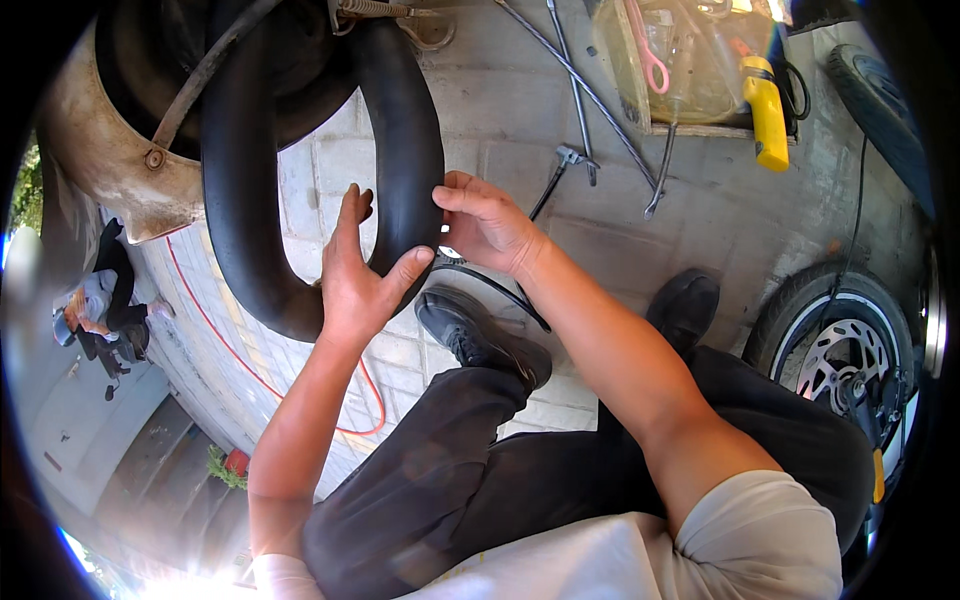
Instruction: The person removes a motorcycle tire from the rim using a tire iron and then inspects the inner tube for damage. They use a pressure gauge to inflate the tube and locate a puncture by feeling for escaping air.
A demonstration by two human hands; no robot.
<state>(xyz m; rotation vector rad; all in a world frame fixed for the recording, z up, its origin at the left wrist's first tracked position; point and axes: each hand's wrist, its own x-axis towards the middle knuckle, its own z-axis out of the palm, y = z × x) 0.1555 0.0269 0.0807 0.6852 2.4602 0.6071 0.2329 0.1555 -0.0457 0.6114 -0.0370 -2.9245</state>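
Observation:
A black inner tube (405,130), rounded and inflated, hangs as a long loop against the scooter's wheel area. My left hand (355,285) is around its lower right part, fingers up through the loop's opening and thumb on the near side. At the tube's outer right edge, my right hand (490,222) has its fingers curled and their tips against the rubber. Part of those fingers is hidden behind the tube. Just below them, a small round metal piece (452,250) shows near a black hose (500,289).
Scooter bodywork (125,180) fills the upper left. Metal bars (590,80) and a T-shaped tool (567,157) lie on the paving, beside a tool box (690,131) with a yellow-handled tool (764,120). A wheel with brake disc (848,355) stands right. An orange-red hose (215,325) runs left. A person (95,300) sits far left.

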